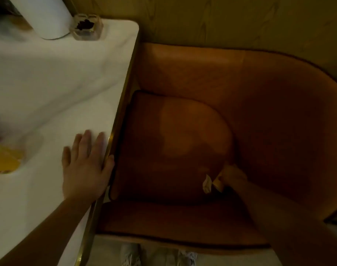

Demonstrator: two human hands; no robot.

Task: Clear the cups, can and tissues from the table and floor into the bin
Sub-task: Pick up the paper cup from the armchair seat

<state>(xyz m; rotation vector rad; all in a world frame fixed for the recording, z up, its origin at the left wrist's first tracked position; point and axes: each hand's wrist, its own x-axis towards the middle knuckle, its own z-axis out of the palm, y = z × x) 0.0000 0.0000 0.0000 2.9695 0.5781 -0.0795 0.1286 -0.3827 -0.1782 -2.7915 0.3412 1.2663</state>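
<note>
1. The tissue lies on the chair seat, near its right rim, where the cushion meets the inner wall
2. The right hand is on it, fingers closed round the crumpled paper; two pale ends stick out to the hand's left
3. The left hand lies flat and open on the table, fingers spread at the gilt edge, holding nothing
4. The bin is out of view, so I cannot tell which way the carry goes
5. Room is tight: the chair wall curves close on the right, the table edge on the left; straight up looks the clearest way out
</note>
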